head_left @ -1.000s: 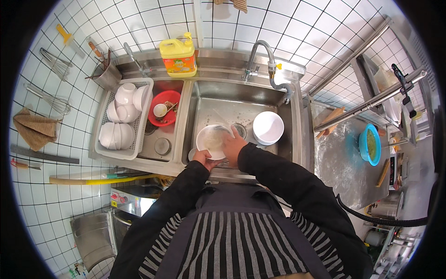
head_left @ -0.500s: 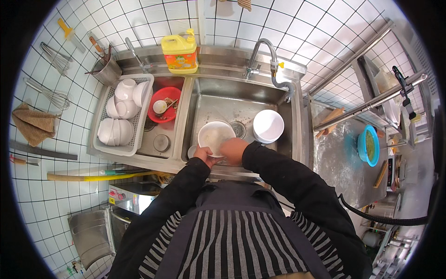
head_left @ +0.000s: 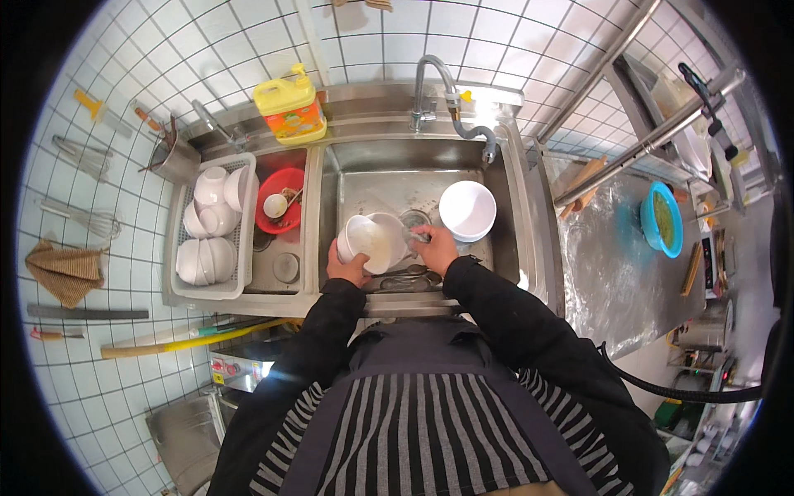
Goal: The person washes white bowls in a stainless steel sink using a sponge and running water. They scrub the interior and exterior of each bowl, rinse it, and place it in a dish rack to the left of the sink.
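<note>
Over the last half second a small white bowl (head_left: 353, 234) has come up beside the left hand (head_left: 344, 266), and it now tilts against the left side of the larger white bowl (head_left: 387, 236), overlapping its rim, low in the sink (head_left: 397, 183). The left thumb sits at the small bowl's near edge with the fingers curled round its outside, pinching the wall between them. The right hand (head_left: 440, 250) has drawn out from the larger bowl's inside to its right edge, its fingers bent close together near something pale grey; whether they pinch that or the rim, I cannot tell. With the hands now apart, spoons (head_left: 407, 281) show along the sink's near side. Judging by this, attention is moving from one bowl to a pair
</note>
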Demonstrator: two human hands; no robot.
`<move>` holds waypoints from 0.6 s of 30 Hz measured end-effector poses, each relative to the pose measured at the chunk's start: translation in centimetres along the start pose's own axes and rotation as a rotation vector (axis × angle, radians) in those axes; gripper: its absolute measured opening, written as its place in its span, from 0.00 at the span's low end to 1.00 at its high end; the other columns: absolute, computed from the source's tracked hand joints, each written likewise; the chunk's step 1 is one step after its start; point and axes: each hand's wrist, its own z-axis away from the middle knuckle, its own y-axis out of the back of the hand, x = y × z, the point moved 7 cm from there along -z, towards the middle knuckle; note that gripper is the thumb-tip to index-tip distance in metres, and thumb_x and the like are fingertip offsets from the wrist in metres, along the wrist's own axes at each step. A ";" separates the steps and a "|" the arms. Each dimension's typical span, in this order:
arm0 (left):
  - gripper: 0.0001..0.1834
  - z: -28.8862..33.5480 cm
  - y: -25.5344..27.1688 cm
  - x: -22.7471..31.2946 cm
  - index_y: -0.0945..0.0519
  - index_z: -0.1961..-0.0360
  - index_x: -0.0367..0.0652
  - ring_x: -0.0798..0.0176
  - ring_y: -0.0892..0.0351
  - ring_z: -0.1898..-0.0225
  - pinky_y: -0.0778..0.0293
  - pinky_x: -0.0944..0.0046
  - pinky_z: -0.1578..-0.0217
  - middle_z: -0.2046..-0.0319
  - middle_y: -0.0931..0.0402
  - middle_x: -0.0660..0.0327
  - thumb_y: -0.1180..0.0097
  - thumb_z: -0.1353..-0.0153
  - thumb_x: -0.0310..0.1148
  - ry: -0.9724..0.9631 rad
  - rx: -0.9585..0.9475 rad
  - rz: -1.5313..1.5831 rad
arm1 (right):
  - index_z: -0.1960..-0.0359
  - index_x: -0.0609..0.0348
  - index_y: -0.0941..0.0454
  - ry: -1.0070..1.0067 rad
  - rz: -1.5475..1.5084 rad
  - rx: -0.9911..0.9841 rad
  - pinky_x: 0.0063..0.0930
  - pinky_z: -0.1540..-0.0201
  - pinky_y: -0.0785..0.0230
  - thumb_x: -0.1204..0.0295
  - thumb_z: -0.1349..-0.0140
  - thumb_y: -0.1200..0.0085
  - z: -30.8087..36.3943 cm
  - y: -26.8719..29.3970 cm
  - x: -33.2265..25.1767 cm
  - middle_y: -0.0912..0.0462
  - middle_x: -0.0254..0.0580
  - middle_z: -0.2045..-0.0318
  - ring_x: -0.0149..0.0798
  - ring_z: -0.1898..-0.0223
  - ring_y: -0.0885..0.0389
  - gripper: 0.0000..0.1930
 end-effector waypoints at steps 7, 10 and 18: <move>0.52 1.3 0.1 3.8 0.38 0.26 0.51 0.41 0.33 0.42 0.31 0.45 0.40 0.43 0.38 0.43 0.29 0.57 0.29 -0.588 0.155 -0.685 | 0.54 0.65 0.17 -0.282 -0.561 0.089 0.23 0.68 0.27 0.76 0.41 0.35 -0.8 0.0 1.6 0.16 0.35 0.69 0.26 0.72 0.21 0.14; 0.53 1.7 -0.2 4.2 0.38 0.27 0.49 0.41 0.35 0.43 0.35 0.48 0.37 0.43 0.40 0.42 0.27 0.57 0.30 -0.687 0.134 -0.727 | 0.53 0.64 0.17 -0.327 -0.592 0.078 0.23 0.66 0.26 0.78 0.41 0.37 -1.0 -0.4 1.7 0.16 0.34 0.67 0.27 0.70 0.20 0.13; 0.50 0.4 -0.4 4.0 0.38 0.28 0.40 0.50 0.30 0.39 0.31 0.53 0.38 0.40 0.36 0.48 0.27 0.53 0.29 -0.590 0.009 -0.209 | 0.45 0.62 0.20 -0.125 -0.700 -0.305 0.38 0.47 0.24 0.80 0.41 0.43 -0.2 -5.4 -4.1 0.17 0.40 0.52 0.38 0.51 0.17 0.20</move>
